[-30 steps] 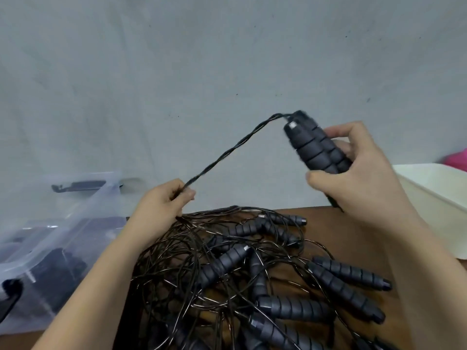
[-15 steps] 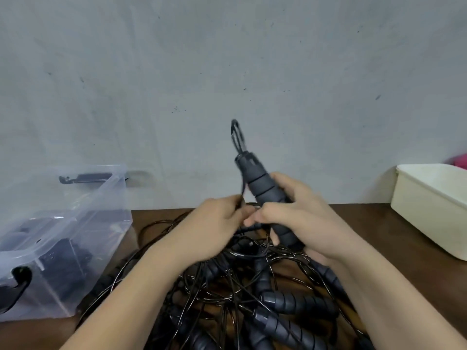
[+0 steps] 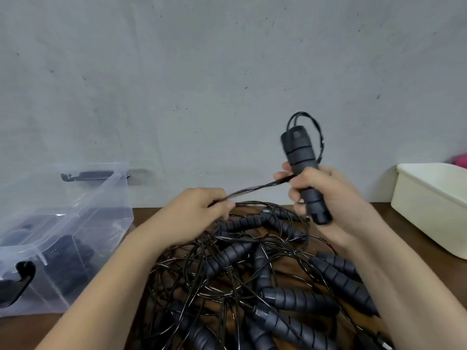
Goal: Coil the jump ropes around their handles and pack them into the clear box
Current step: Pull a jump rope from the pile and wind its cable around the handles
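Clear box [image 3: 88,210] sits at the left on the table [image 3: 404,223], top open. Dark shapes inside are probably packed ropes, but too blurred through the plastic to count. Its near-left corner is cut off by the frame.

Left hand [image 3: 199,210]: fingers curled together, pinching the cord [image 3: 257,189] just above the pile [image 3: 265,274]. The cord runs taut up and right to the handles [image 3: 302,157], held upright over the pile's far side. It's motion-blurred, so can't tell if it's single or doubled.

Right hand [image 3: 326,198]: fingers clamped round the lower half of the handles. A loop of cord sticks out above the top end.

My read is that this is the winding step. To do it well:
- Hold tension from the left hand.
- Lay turns side by side down the grip.
- Feed slack from the pile without dragging neighbouring ropes along. Tangling is the main risk.

Can't tell how many turns are on, or whether that's one handle or two pressed together.

Cream tub [image 3: 429,205] is at the right, inside hidden. The pink object [image 3: 461,159] beyond it is cut off.
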A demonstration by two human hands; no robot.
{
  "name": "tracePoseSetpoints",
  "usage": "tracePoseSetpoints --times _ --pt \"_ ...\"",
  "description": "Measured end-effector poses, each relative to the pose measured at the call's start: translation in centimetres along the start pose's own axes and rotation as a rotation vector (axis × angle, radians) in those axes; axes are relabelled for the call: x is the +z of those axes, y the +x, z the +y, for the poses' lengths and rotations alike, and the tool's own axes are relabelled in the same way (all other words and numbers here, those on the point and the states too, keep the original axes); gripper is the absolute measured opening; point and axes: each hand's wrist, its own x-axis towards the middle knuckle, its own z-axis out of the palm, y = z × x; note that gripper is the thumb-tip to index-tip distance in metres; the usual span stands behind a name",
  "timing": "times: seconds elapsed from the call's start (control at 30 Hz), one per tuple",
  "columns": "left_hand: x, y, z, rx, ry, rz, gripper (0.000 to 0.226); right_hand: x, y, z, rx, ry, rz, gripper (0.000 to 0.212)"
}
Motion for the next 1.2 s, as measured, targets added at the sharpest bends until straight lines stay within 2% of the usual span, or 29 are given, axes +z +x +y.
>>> tracePoseSetpoints --times 0.13,0.23,0.37,0.53,0.67,0.8,1.0,1.2 --pt "-2.0 0.1 -3.1 -0.087 -0.023 0.126 0.029 -2.0 0.3 -1.8 -0.052 0.051 0.140 0.026" --pt "-2.7 0.0 -3.0 -0.117 -0.063 0.235 0.034 -1.6 -0.1 -1.8 -0.017 -0.024 0.143 0.027" --pt "-2.7 -0.5 -1.0 -0.083 -0.089 0.348 0.036 -0.2 -1.1 -1.0 0.107 -0.164 -0.020 0.039" --pt "-2.2 -0.7 0.9 -0.109 0.007 0.314 0.037 0.8 -2.0 -0.7 0.208 -0.262 -0.318 0.061" --pt "-3.0 -0.2 -0.6 -0.299 0.011 0.409 0.038 0.7 -2.1 -1.2 0.199 -0.315 -0.319 0.061" --pt "-3.4 0.2 -2.9 -0.472 0.136 0.355 0.039 0.9 -2.0 -1.5 0.153 -0.286 -0.257 0.058" --pt "-1.1 0.6 -1.2 -0.361 0.179 0.276 0.037 1.2 -1.7 -0.7 0.112 -0.284 -0.261 0.060" --pt "1.0 0.1 2.3 -0.041 0.060 0.169 0.034 1.8 -1.9 0.3 0.193 -0.304 -0.311 0.054"
